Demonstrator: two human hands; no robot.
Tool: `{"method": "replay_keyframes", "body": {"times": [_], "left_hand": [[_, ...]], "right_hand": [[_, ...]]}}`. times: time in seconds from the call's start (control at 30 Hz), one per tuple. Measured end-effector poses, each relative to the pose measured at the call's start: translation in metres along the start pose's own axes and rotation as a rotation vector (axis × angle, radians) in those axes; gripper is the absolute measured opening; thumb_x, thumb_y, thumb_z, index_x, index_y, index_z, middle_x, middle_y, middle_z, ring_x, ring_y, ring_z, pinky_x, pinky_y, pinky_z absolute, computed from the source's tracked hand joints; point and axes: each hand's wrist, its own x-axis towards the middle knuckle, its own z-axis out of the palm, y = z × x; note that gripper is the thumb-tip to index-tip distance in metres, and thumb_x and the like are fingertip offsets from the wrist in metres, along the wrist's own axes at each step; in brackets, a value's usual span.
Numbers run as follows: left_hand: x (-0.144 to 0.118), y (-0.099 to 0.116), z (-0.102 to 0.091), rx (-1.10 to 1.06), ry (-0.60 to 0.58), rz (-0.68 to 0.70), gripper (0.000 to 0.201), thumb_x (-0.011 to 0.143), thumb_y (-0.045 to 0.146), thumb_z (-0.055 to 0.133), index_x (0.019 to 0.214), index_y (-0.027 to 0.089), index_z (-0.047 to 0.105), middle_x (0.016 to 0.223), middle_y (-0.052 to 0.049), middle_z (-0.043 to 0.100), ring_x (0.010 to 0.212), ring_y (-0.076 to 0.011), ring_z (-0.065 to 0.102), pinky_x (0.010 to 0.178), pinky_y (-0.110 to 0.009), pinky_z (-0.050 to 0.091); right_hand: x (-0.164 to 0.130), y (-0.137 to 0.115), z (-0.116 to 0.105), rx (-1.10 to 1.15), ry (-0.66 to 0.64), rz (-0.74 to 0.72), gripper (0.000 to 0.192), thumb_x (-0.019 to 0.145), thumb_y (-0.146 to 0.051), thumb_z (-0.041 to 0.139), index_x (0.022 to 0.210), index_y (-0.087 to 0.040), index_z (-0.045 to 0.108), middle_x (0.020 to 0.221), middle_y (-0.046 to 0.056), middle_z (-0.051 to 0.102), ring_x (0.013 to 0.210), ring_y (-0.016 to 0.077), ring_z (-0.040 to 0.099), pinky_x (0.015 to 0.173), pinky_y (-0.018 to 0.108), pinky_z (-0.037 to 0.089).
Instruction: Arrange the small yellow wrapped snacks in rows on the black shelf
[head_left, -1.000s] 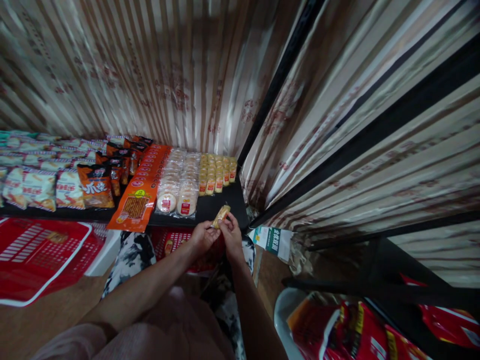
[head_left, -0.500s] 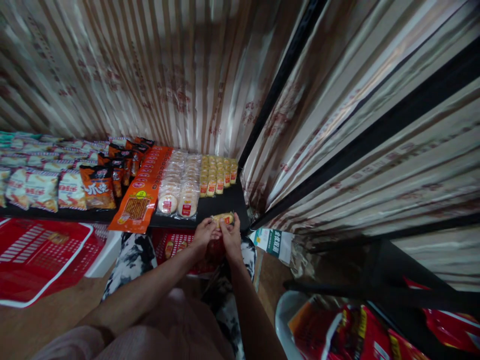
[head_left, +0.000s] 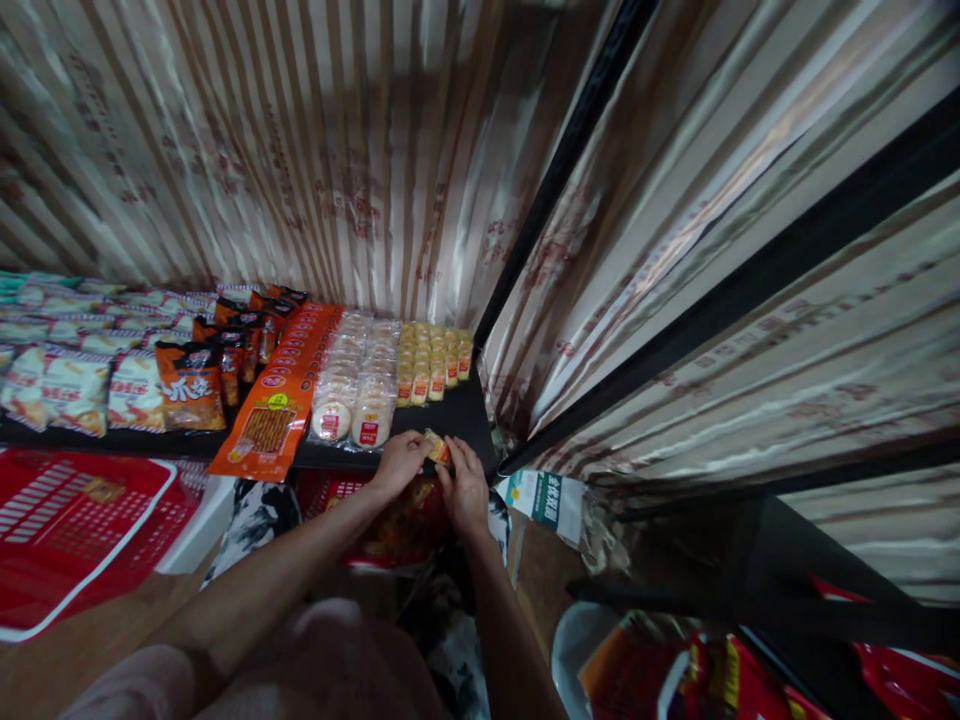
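Note:
A small yellow-wrapped snack pack [head_left: 438, 449] with a red label sits between my two hands at the shelf's front edge. My left hand [head_left: 403, 462] pinches its left end, while the fingers of my right hand [head_left: 465, 485] close on its right side. Beyond them, rows of matching yellow snack packs [head_left: 427, 370] stand on the black shelf [head_left: 420, 425]. Just left of those are rows of round white rice crackers [head_left: 367, 400] in clear wrappers. An orange snack bag [head_left: 266, 425] lies beside the crackers and overhangs the shelf edge.
Orange-and-black bags [head_left: 191, 390] and white snack bags [head_left: 75, 390] line the shelf's left. Red baskets [head_left: 82, 530] sit below at left, and another red basket [head_left: 405, 530] is under my hands. Black posts [head_left: 570, 170] and striped curtain [head_left: 337, 150] enclose the shelf. A tub [head_left: 574, 650] with red packets is at lower right.
The snack pack has turned from lying nearly level to a tilted position and come slightly lower, with both hands on it. The whole view has shifted a little.

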Motion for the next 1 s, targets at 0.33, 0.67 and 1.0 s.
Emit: {"method": "replay_keyframes", "body": {"times": [0.33, 0.67, 1.0], "left_hand": [[0.03, 0.012, 0.012, 0.076, -0.02, 0.055, 0.023, 0.087, 0.025, 0.041, 0.101, 0.016, 0.056, 0.083, -0.003, 0.065, 0.068, -0.0114, 0.062, 0.06, -0.021, 0.05], [0.043, 0.028, 0.021, 0.91, -0.042, 0.489, 0.046, 0.073, 0.01, 0.045, 0.118, 0.009, 0.055, 0.146, -0.014, 0.034, 0.14, -0.0283, 0.012, 0.11, -0.043, 0.028], [0.069, 0.021, 0.022, 1.185, -0.043, 0.547, 0.062, 0.077, 0.015, 0.041, 0.138, 0.005, 0.035, 0.152, -0.016, 0.017, 0.141, -0.0284, 0.008, 0.113, -0.052, 0.011]], "right_hand": [[0.029, 0.011, 0.009, 0.05, 0.102, 0.182, 0.041, 0.085, -0.033, 0.049, 0.117, -0.009, 0.057, 0.093, 0.012, 0.063, 0.068, 0.0166, 0.059, 0.071, 0.03, 0.049], [0.083, 0.039, 0.028, 0.17, 0.182, 0.333, 0.053, 0.081, -0.038, 0.047, 0.127, -0.01, 0.048, 0.099, 0.012, 0.064, 0.062, 0.014, 0.059, 0.067, 0.027, 0.048], [0.127, 0.05, 0.05, 0.084, 0.208, 0.345, 0.051, 0.082, -0.036, 0.048, 0.125, -0.01, 0.051, 0.094, 0.012, 0.064, 0.069, 0.0171, 0.06, 0.072, 0.03, 0.047]]}}
